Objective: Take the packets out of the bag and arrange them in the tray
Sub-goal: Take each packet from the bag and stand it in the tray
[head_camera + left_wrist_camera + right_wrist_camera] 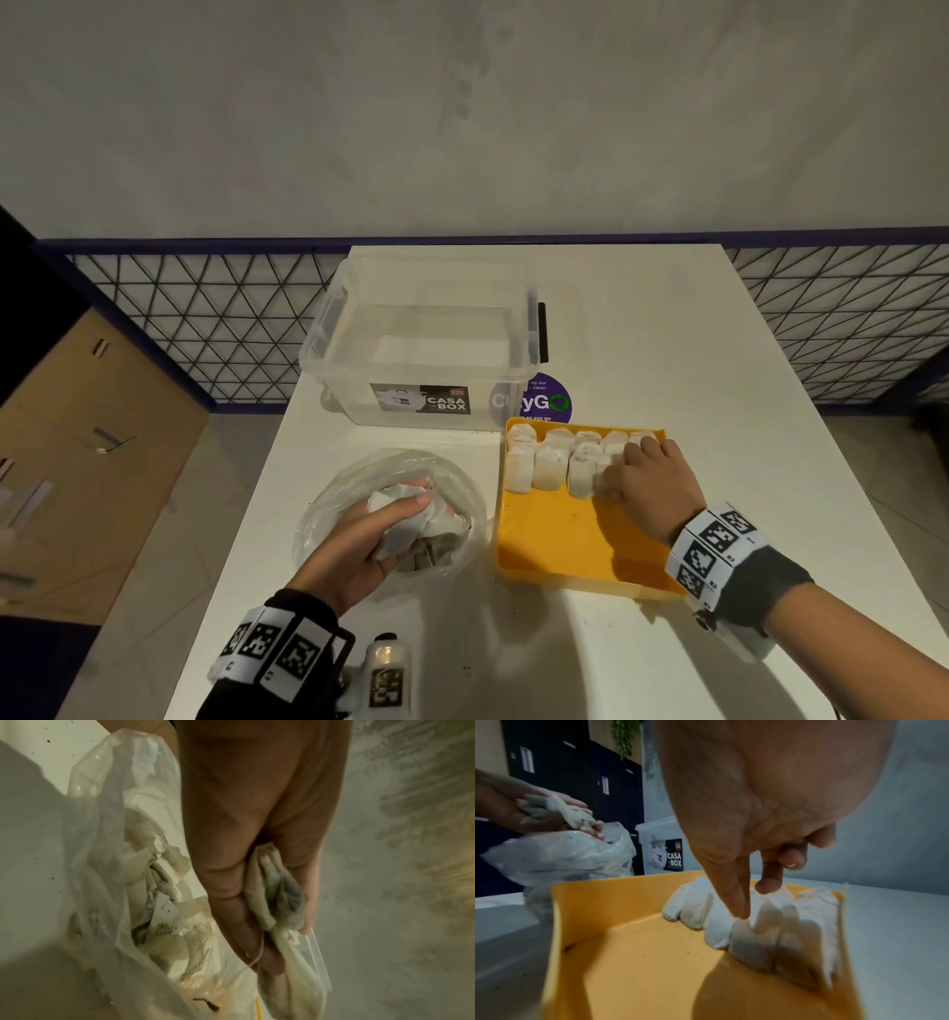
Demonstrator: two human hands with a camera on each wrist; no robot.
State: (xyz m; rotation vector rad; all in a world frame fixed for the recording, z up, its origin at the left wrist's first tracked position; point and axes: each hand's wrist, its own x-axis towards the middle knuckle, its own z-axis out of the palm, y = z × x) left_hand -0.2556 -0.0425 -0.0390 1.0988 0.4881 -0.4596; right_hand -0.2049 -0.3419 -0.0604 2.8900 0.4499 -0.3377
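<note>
The left hand (359,545) grips a bunch of packets (405,519) over the open bag (328,509) on the tabletop (667,329); a thread (258,953) dangles from the bunch and could snag and drag others out. The right hand (652,483) holds nothing, its fingers (734,898) extended and pressing a packet into the second row (544,465) at the far end of the tray (575,545). Pushing too hard may topple that leaning row, or tear the thin paper and spill more specks
</note>
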